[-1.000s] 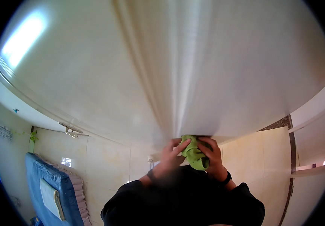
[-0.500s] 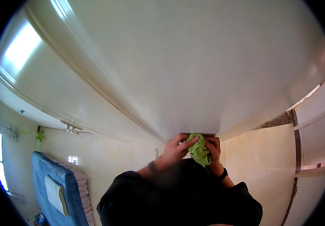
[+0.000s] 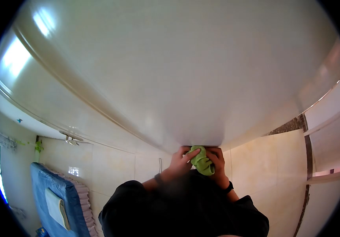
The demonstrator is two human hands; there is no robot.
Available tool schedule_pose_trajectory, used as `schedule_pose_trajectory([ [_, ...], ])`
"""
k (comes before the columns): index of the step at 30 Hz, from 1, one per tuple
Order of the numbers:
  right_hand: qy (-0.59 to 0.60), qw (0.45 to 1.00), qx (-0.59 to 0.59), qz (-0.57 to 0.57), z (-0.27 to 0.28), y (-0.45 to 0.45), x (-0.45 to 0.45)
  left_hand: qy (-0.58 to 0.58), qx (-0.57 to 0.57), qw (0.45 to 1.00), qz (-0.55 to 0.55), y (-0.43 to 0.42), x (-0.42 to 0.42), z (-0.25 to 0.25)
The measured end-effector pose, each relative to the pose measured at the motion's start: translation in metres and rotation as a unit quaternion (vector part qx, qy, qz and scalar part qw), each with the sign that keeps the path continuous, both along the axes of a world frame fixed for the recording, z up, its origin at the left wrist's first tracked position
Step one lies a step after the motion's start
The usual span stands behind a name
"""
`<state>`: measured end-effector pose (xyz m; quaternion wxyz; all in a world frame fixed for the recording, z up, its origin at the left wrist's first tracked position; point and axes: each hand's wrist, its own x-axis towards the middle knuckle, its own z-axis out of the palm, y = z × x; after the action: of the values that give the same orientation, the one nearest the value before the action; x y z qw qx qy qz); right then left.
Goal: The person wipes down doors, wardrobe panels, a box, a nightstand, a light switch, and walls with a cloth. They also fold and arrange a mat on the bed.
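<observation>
- The left grip (image 3: 178, 164) pinches the green cloth (image 3: 202, 162) from its left side, thumb laid across the cloth.
- The right grip (image 3: 218, 162) has its bent fingers closed on the other side of the same cloth.
- The green cloth is bunched between the two grips, its folded lower end sticking out below them toward the black clothing (image 3: 187, 205).
- Just beyond both grips lies a thin dark edge (image 3: 213, 146); too little of it shows to say what it belongs to.
- Ahead of the grips, a glossy pale panel (image 3: 201, 71) spreads wide; whether the cloth touches it, I cannot tell.
- A long raised strip (image 3: 79, 93) runs along the panel, ahead and left of the left grip.
- Behind each grip, a dark band circles the wrist: the left band (image 3: 159, 179) and the right band (image 3: 229, 187).
- Pale floor tiles (image 3: 256, 170) lie to either side of the grips.
- Well apart from the left grip, farther left, stands a bed with a blue cover (image 3: 69, 197), a folded pale cloth (image 3: 56, 207) lying on it.
</observation>
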<state>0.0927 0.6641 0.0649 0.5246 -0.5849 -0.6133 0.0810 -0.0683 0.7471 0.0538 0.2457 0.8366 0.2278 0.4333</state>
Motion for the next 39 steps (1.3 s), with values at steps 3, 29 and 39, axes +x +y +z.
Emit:
schedule_pose_trajectory([
  [3,-0.012,0.997,-0.058,0.040,0.026,-0.011,0.018,-0.061,-0.086,0.994,0.010,-0.016,0.013,-0.016],
  [29,0.015,0.990,0.025,0.135,0.007,-0.016,0.166,-0.135,0.037,0.971,0.193,-0.051,0.176,-0.014],
  [39,-0.002,0.994,0.104,0.023,0.047,-0.033,0.204,-0.124,0.050,0.986,0.098,-0.051,0.223,0.031],
])
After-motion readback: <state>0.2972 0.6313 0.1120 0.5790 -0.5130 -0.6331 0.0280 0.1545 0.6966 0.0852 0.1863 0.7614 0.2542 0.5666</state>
